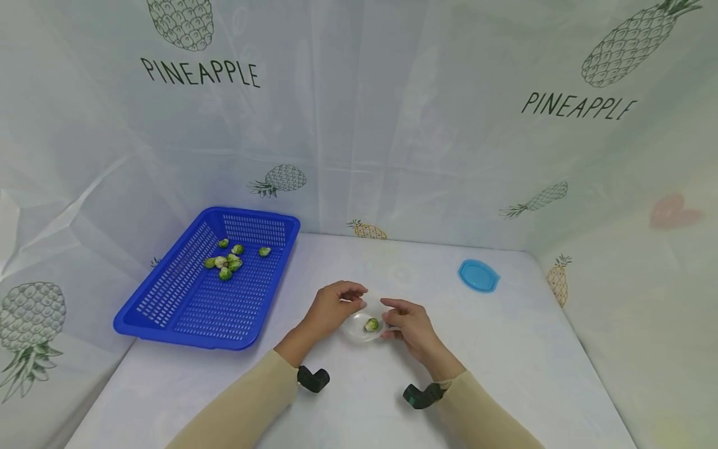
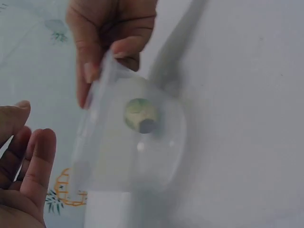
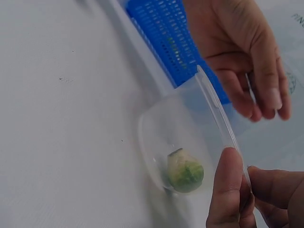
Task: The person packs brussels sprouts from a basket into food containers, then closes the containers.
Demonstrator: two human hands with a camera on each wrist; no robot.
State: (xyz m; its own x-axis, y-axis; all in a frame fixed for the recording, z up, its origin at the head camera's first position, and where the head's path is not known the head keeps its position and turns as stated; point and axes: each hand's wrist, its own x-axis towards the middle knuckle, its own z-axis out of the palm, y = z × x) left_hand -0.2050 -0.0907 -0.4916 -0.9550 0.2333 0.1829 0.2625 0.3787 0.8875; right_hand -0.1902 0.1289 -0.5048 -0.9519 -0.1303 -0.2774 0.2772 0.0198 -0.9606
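At lower centre, the right hand (image 1: 414, 325) is pinching a clear container (image 1: 355, 336) by its rim, a Brussels sprout (image 1: 371, 324) lying inside; the left hand (image 1: 333, 308) is hovering empty beside it. That pinch should be keeping the container level, so nothing is rolling. Beyond, a blue basket (image 1: 215, 312) is holding other sprouts (image 1: 221, 262) at left; a blue lid (image 1: 478, 275) is lying at right.

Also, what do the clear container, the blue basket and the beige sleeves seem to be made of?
Clear container: probably thin plastic, smooth and translucent; the sprout shows hazily through it, and glints mark its surface.
Blue basket: likely moulded plastic, judging by its even slots and solid colour.
Beige sleeves: apparently matte cloth, without shine; weave unclear.
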